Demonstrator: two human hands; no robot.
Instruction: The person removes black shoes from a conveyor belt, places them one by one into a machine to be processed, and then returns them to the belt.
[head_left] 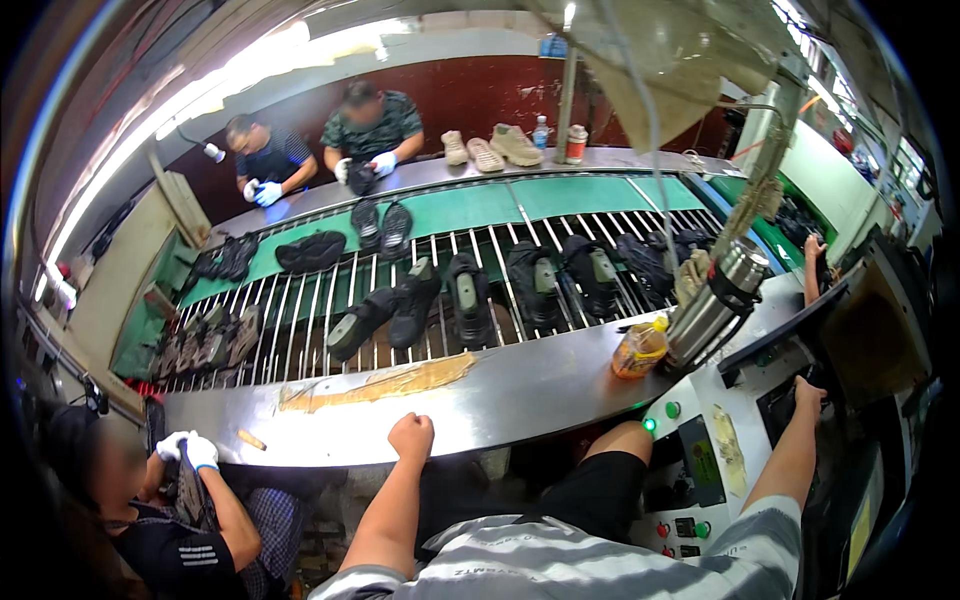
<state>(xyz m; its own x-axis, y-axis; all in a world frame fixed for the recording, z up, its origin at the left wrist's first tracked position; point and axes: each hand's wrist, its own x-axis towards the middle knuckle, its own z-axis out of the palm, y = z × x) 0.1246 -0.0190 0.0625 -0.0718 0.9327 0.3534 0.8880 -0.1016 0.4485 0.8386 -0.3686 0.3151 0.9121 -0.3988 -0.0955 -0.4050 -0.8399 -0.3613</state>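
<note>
My left hand (411,437) is curled into a fist above the near edge of the metal ledge (540,362), with nothing showing in it. Off to the right, my right hand (808,393) is closed at a black part of the machine (772,408); what its fingers hold is hidden. Past the ledge, black shoes with green-grey soles, one of them a shoe (468,300), lie on a roller conveyor (312,325). Nearest my right arm is the machine's pale control panel (655,478), with coloured buttons and a lit green lamp.
A steel thermos (715,300) and a bottle of orange drink (640,348) stand at the ledge's right end. At lower left a gloved co-worker (190,540) handles a dark shoe. Two gloved people (375,130) work across the conveyor. Another bare forearm (812,270) shows beyond the machine.
</note>
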